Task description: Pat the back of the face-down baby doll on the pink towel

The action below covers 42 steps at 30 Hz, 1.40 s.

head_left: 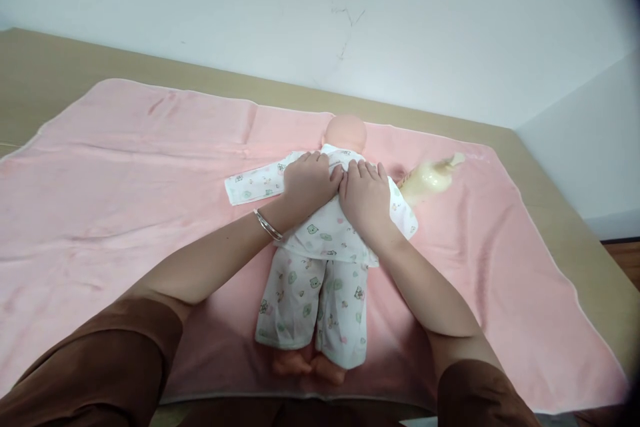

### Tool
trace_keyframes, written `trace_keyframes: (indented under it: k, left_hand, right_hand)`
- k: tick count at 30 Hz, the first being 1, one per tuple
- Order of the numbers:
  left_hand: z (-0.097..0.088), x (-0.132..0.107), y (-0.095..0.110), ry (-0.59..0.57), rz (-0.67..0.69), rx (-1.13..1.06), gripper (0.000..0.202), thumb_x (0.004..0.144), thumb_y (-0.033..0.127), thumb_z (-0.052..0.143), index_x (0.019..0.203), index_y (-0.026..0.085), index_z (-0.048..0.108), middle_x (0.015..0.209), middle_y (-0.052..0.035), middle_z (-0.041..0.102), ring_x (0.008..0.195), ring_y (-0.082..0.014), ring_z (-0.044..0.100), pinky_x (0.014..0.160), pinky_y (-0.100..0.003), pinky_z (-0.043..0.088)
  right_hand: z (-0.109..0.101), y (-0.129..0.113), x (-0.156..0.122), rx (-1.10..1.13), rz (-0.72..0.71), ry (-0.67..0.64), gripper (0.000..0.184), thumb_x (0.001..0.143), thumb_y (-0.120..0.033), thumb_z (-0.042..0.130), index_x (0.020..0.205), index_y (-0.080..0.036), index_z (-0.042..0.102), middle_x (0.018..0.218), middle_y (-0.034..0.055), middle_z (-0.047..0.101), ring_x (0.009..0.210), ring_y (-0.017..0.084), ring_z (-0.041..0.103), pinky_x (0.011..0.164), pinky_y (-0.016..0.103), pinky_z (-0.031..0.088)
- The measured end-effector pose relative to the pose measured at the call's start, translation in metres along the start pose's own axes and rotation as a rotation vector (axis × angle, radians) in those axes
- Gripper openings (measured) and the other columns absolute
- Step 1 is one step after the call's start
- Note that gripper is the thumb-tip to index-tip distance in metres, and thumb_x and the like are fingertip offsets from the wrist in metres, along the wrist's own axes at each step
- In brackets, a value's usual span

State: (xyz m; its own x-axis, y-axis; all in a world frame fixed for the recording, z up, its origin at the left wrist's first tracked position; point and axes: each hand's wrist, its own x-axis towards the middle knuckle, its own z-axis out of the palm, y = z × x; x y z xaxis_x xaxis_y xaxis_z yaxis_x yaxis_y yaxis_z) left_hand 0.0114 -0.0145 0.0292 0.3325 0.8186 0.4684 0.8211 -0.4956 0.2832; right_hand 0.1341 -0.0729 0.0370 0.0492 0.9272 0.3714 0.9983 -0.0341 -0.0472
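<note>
A baby doll point(345, 129) lies stretched out, its bald head away from me and no face showing. It wears a white printed baby shirt point(325, 230) and matching trousers point(295, 297), with bare feet at the near end. Both hands rest at the upper part of the shirt, just below the head. My left hand point(311, 180), with a silver bangle at the wrist, is closed on the cloth, fingers bent and fingertips hidden. Close beside it, my right hand point(366, 199) also has bent fingers on the shirt. The two thumbs nearly meet.
A pink blanket point(165, 227) with wrinkles lies under the doll on a wooden table point(65, 57). To the doll's right is a pale yellow bottle point(433, 177), tipped on its side. A white wall point(225, 20) stands behind the table.
</note>
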Motion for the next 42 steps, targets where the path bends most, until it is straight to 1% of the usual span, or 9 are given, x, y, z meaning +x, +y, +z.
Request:
trace_keyframes:
  k: [2,6,10,12,14,19,26,36,42]
  left_hand:
    - [-0.005,-0.002,0.003,-0.009,0.001,0.026,0.035,0.095,0.038,0.045,0.083,0.015,0.068,0.081,-0.0149,0.07,0.083,-0.0298,0.067,0.067,-0.039,0.049]
    - [-0.005,-0.002,0.004,-0.012,0.008,0.083,0.037,0.096,0.038,0.043,0.082,0.014,0.068,0.079,-0.015,0.07,0.079,-0.0301,0.067,0.064,-0.039,0.048]
    - [0.006,0.002,-0.003,-0.005,0.071,0.004,0.031,0.093,0.032,0.044,0.099,0.012,0.067,0.098,-0.0152,0.072,0.097,-0.0318,0.064,0.085,-0.044,0.05]
    - [0.012,0.005,-0.008,-0.015,0.106,-0.094,0.033,0.092,0.028,0.043,0.112,0.011,0.063,0.113,-0.0149,0.07,0.109,-0.031,0.061,0.098,-0.045,0.046]
    - [0.015,0.008,-0.011,-0.032,0.117,-0.164,0.036,0.091,0.027,0.043,0.118,0.011,0.061,0.12,-0.0146,0.067,0.114,-0.0302,0.058,0.104,-0.045,0.043]
    - [0.006,0.008,-0.007,-0.107,0.057,-0.131,0.027,0.089,0.027,0.046,0.107,0.014,0.063,0.102,-0.013,0.069,0.1,-0.0302,0.061,0.091,-0.044,0.045]
    - [-0.002,0.001,0.0,-0.025,-0.013,0.044,0.023,0.091,0.031,0.046,0.094,0.015,0.063,0.095,-0.0157,0.066,0.094,-0.0335,0.06,0.081,-0.048,0.041]
    - [0.0,0.0,-0.002,-0.041,-0.014,0.009,0.024,0.091,0.032,0.048,0.101,0.015,0.063,0.101,-0.0152,0.064,0.1,-0.0336,0.056,0.085,-0.048,0.039]
    - [-0.002,0.0,-0.003,-0.07,-0.011,-0.03,0.026,0.092,0.033,0.047,0.102,0.015,0.063,0.104,-0.0154,0.063,0.102,-0.0333,0.055,0.086,-0.047,0.04]
  right_hand:
    - [-0.001,-0.001,-0.001,0.01,-0.002,-0.01,0.049,0.103,-0.026,0.027,0.132,-0.002,0.059,0.13,0.0243,0.066,0.129,0.034,0.058,0.118,0.051,0.029]
    - [0.004,0.013,0.007,0.116,-0.035,-0.072,0.05,0.101,-0.029,0.033,0.141,-0.005,0.054,0.146,0.0189,0.056,0.14,0.032,0.049,0.12,0.048,0.03]
    - [0.012,0.025,0.015,0.209,-0.039,-0.108,0.056,0.101,-0.034,0.035,0.148,-0.006,0.045,0.154,0.019,0.047,0.146,0.031,0.041,0.122,0.053,0.026]
    - [0.014,0.027,0.016,0.23,-0.045,-0.108,0.058,0.1,-0.036,0.035,0.149,-0.006,0.043,0.155,0.0204,0.046,0.147,0.032,0.039,0.122,0.055,0.026]
    - [0.015,0.028,0.016,0.238,-0.048,-0.104,0.059,0.1,-0.036,0.035,0.149,-0.005,0.043,0.155,0.0214,0.046,0.147,0.034,0.039,0.122,0.055,0.026]
    - [0.014,0.026,0.015,0.253,-0.056,-0.105,0.058,0.099,-0.034,0.036,0.149,-0.005,0.044,0.154,0.0201,0.047,0.146,0.033,0.04,0.122,0.054,0.026]
    - [0.011,0.021,0.012,0.272,-0.081,-0.1,0.055,0.098,-0.03,0.036,0.147,-0.007,0.046,0.153,0.0182,0.049,0.145,0.031,0.043,0.121,0.054,0.028]
    - [0.013,0.021,0.011,0.282,-0.077,-0.082,0.055,0.098,-0.032,0.037,0.147,-0.008,0.047,0.153,0.0169,0.05,0.145,0.03,0.042,0.121,0.054,0.028]
    - [0.008,0.014,0.007,0.223,-0.016,-0.024,0.052,0.097,-0.033,0.041,0.14,-0.007,0.055,0.142,0.0187,0.06,0.135,0.032,0.053,0.119,0.051,0.033]
